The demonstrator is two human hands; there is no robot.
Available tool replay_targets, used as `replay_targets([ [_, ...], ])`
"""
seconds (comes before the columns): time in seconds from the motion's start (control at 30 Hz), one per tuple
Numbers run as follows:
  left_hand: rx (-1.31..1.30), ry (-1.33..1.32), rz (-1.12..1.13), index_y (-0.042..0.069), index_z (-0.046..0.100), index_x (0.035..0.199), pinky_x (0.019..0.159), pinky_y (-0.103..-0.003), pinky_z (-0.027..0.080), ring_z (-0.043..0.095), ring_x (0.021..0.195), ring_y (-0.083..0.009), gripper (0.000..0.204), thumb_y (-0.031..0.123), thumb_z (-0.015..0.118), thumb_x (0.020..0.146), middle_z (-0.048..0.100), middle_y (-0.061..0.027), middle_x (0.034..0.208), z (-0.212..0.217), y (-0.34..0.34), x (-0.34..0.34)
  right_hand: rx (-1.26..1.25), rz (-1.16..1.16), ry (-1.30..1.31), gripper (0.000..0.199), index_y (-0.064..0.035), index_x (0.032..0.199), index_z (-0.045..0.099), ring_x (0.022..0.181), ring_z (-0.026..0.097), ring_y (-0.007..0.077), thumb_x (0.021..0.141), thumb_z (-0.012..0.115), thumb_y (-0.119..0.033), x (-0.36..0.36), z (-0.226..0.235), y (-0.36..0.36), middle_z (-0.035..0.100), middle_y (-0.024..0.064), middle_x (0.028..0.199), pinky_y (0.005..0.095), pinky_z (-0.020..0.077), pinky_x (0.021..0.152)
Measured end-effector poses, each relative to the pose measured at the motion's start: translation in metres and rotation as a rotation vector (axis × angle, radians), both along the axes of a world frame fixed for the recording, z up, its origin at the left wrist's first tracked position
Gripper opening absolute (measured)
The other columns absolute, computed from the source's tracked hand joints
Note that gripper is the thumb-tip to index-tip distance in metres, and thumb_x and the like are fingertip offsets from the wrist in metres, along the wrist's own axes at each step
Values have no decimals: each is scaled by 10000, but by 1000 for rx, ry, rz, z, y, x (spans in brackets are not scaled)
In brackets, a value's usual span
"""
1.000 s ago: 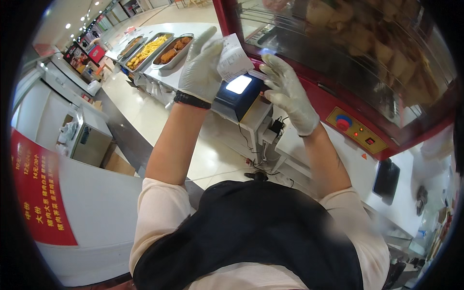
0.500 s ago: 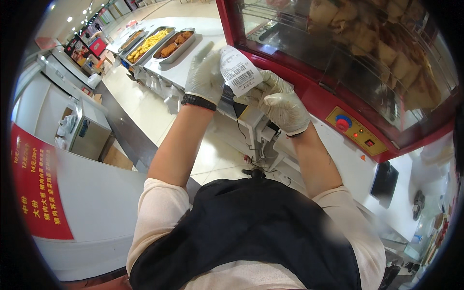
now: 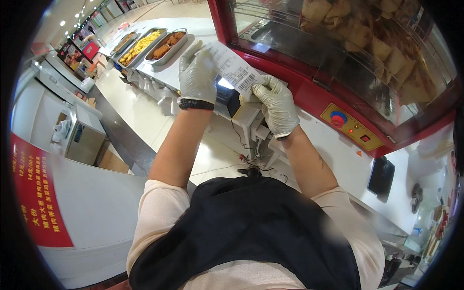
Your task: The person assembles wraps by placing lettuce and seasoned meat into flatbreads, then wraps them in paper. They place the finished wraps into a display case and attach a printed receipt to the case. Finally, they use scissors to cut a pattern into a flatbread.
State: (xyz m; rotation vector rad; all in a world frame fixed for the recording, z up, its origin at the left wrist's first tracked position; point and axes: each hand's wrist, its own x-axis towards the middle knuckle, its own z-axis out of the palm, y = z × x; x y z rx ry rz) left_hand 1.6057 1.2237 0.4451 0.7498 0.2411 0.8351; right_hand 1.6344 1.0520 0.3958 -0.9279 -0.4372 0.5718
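Note:
Stretched between my two hands is a white paper receipt [image 3: 237, 68] with a printed barcode near its lower right end. My right hand [image 3: 277, 105], in a translucent glove, pinches that lower end between thumb and fingers. At the upper left end is my left hand [image 3: 197, 82], gloved too and with a dark band at the wrist; its fingers close on the paper, partly hidden and slightly blurred. Behind the receipt, a dark device with a lit screen [image 3: 225, 83] shows in part.
A red glass-sided warming cabinet [image 3: 309, 87] with packed food stands at the right. On the white counter at upper left are metal trays of fried pieces [image 3: 166, 47] and fries [image 3: 143, 47]. A black flat object [image 3: 382, 178] lies on the right counter; cables [image 3: 253, 159] trail below.
The receipt is spread out longer, showing more of its print. My left hand has shifted slightly left and down, and my right hand has turned more upright around the lower end.

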Motion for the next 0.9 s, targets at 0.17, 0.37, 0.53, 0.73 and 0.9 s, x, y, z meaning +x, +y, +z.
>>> replay_targets([
  [0.17, 23, -12, -57, 38, 624, 1174, 980, -355, 516, 609, 1157, -248, 241, -15, 614, 939, 627, -150, 1293, -3, 15, -3, -67, -76, -30, 80, -11, 1031, 615, 813, 713, 193, 994, 566, -61, -1, -7, -1, 708, 136, 958, 331, 620, 739],
  [0.37, 287, -165, -4, 75, 534, 1174, 857, -359, 556, 627, 996, -212, 348, -82, 628, 878, 598, -95, 1118, -14, 24, 2, -132, -142, -49, 75, -9, 1005, 601, 749, 716, 182, 994, 563, -74, -1, -18, 0, 711, 125, 899, 322, 618, 717],
  [0.53, 265, -221, -32, 54, 509, 1218, 902, -377, 545, 612, 1091, -239, 418, -137, 580, 853, 602, -142, 1179, -13, 24, -3, -188, -181, -133, 68, -13, 1017, 593, 722, 716, 180, 990, 570, -71, 4, -38, 2, 711, 123, 874, 329, 619, 685],
  [0.73, 233, -167, -31, 43, 506, 1238, 890, -382, 549, 639, 1053, -251, 451, -156, 572, 838, 624, -174, 1153, -19, 36, -1, -167, -284, -198, 46, -25, 1008, 613, 678, 706, 170, 976, 594, -52, 9, -64, 11, 710, 121, 865, 309, 612, 672],
  [0.9, 230, -152, -84, 15, 569, 1226, 949, -384, 541, 656, 1032, -256, 424, -146, 617, 837, 655, -153, 1101, -26, 60, 5, -251, -435, -307, 48, -12, 1003, 622, 687, 692, 152, 970, 607, -44, 9, -53, 24, 699, 111, 849, 290, 598, 667],
])
